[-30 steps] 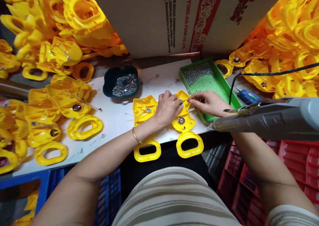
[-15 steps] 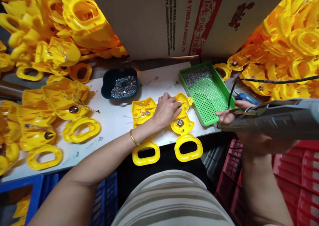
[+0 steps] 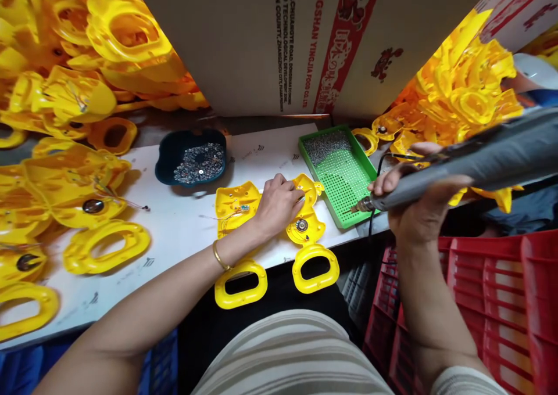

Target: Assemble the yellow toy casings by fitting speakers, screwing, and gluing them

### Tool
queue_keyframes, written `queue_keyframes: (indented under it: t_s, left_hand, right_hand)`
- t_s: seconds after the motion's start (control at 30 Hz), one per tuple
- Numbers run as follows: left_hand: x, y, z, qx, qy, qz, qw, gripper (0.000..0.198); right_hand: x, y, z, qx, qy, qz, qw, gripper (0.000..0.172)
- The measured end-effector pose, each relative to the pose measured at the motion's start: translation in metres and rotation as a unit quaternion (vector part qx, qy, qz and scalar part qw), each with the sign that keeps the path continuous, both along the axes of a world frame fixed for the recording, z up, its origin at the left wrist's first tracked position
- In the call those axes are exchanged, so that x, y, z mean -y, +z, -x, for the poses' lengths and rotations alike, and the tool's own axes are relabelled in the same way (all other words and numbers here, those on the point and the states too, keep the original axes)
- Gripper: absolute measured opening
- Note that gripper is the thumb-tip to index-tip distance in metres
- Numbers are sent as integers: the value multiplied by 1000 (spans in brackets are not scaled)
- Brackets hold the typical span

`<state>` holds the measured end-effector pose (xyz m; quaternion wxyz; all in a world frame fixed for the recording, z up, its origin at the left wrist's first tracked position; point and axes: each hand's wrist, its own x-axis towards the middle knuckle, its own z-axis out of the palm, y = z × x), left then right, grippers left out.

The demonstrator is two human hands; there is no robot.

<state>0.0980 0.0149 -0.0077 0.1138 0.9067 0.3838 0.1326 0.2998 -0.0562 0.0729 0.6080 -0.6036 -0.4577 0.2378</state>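
Just off centre toward four o'clock, bending the left hand [image 3: 278, 206] over a yellow plastic shell [image 3: 316, 230], leaving pinching or mere pressing impossible to tell. Out at three o'clock, gripping a grey electric screwdriver [image 3: 488, 157] in the right hand [image 3: 416, 214], aiming between eight and nine o'clock. Probably feeling light, stiff, rather slick, that shell; likely handling best by its outer rim, sparing the speaker [image 3: 301, 225] inside.

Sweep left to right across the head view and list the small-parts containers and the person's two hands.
Dark teal bowl of small metal parts → left hand → green perforated tray → right hand.
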Motion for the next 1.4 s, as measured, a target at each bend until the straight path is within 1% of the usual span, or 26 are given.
queue_keyframes:
  t_s: [0.07,0.13,0.23,0.33,0.47,0.53,0.67,0.77,0.97,1.1,1.17,1.3,1.4]
  left_hand:
    - [0,0,0,2,-1,-3,1000,16]
    - [1,1,0,0,-3,-8,1000,16]
    - [1,2,0,-5,-3,-12,1000,14]
    - [1,2,-1,-10,-4,-10,1000,15]
    - [1,2,-1,-4,-7,-17,1000,16]
    - [1,2,-1,-2,-8,-20,1000,16]
    - [1,3,0,-7,-12,-21,1000,17]
    - [1,3,-1,-5,-13,-15,1000,17]
    - [1,3,-2,-17,-4,-1,1000,16]
    - [1,2,-2,-11,-6,-8,1000,15]
    - [1,1,-2,-10,-7,-15,1000,15]
    - [1,4,-3,-19,-6,-11,1000,16]
    - [2,8,-4,-36,-5,8,999,19]
  right_hand:
    - [-15,-10,3,36,-2,0,999,62]
    - [-29,-23,6,73,3,-2,997,59]
    - [-49,-40,9,96,-19,-7,995,56]
    - [-66,-47,9,87,-41,-15,995,55]
    - [-79,-52,4,116,-35,27,992,55]
    - [-83,-56,2,129,-39,30,990,58]
    - [-89,-66,-3,164,-51,42,984,75]
    - [-91,-67,-5,178,-46,48,982,79]
    - [-91,-66,-3,155,-45,33,986,71]
    - [-92,-68,-2,167,-45,43,984,77]
    - [-92,-69,-2,159,-43,33,986,76]
    - [-91,-68,-2,96,-44,-22,994,64]
    - [-89,-60,0,29,-24,-114,993,48]
